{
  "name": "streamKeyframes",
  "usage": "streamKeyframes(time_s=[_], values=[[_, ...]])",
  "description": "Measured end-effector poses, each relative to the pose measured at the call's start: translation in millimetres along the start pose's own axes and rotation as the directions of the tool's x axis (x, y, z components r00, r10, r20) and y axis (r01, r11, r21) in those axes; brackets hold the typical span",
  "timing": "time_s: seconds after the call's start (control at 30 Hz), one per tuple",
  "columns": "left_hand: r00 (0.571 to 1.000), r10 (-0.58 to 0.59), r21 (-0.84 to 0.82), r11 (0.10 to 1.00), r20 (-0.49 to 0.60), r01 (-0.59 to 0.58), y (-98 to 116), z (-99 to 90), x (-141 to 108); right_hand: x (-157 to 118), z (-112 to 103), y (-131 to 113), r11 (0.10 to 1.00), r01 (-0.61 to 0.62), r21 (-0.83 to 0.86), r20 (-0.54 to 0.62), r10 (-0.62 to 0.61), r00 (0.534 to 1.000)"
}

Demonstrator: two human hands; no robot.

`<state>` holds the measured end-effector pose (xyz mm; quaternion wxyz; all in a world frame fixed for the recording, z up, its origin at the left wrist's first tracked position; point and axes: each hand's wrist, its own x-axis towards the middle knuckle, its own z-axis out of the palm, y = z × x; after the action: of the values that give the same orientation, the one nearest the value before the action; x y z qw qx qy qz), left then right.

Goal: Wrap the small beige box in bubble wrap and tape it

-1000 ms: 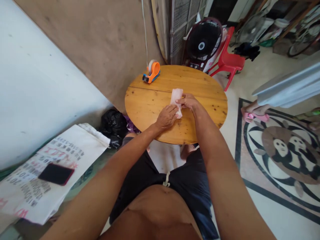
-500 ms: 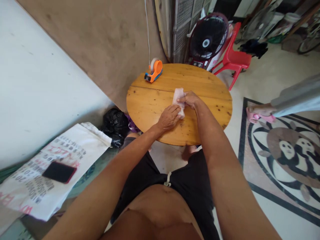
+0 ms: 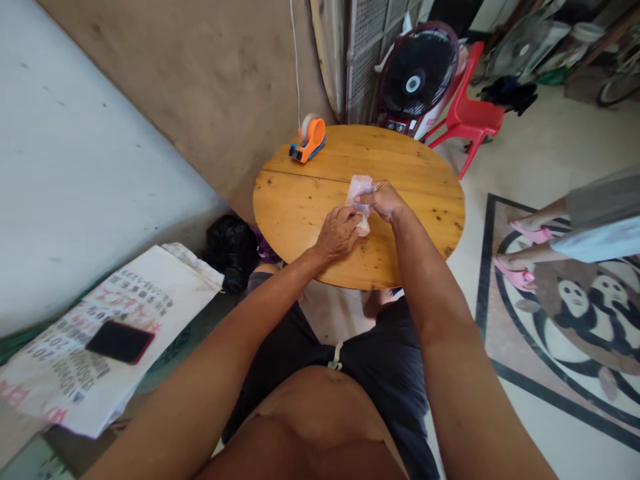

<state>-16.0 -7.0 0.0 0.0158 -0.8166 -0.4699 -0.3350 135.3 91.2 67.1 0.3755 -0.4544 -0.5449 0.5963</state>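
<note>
A small pinkish-white translucent wrapped piece (image 3: 359, 189) is held over the round wooden table (image 3: 295, 213). My left hand (image 3: 339, 233) has its fingers closed on the lower left end of the piece. At its right side my right hand (image 3: 384, 201) pinches it between thumb and fingers. What is inside the wrap cannot be made out. An orange and blue tape dispenser (image 3: 313, 138) with a roll stands near the table's back left edge.
Behind the table are a dark fan (image 3: 419, 70) and a red chair (image 3: 473, 113). A black bag (image 3: 231, 250) lies left of the table. A phone (image 3: 120, 341) rests on a printed white sack (image 3: 165, 280). At right, a person's feet in pink sandals (image 3: 517, 275) are on the floor.
Both hands stay in nearly the same place on the wrapped piece, with slight finger movement. At right the other person's legs have shifted, and both sandals now show.
</note>
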Motion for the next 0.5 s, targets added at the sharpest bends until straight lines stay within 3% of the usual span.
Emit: streamKeyframes(time_s=[0.27,0.5], values=[[0.997,0.028,0.02,0.999,-0.066,-0.027,0.7,0.2,0.0,-28.6,1.9,8.3,0.98,0.187,-0.07,0.057,-0.183,0.981],[0.991,0.049,-0.065,0.996,-0.124,-0.057,-0.5,0.7,-1.9,-44.3,2.8,22.8,0.964,0.246,-0.099,0.028,-0.244,0.969]])
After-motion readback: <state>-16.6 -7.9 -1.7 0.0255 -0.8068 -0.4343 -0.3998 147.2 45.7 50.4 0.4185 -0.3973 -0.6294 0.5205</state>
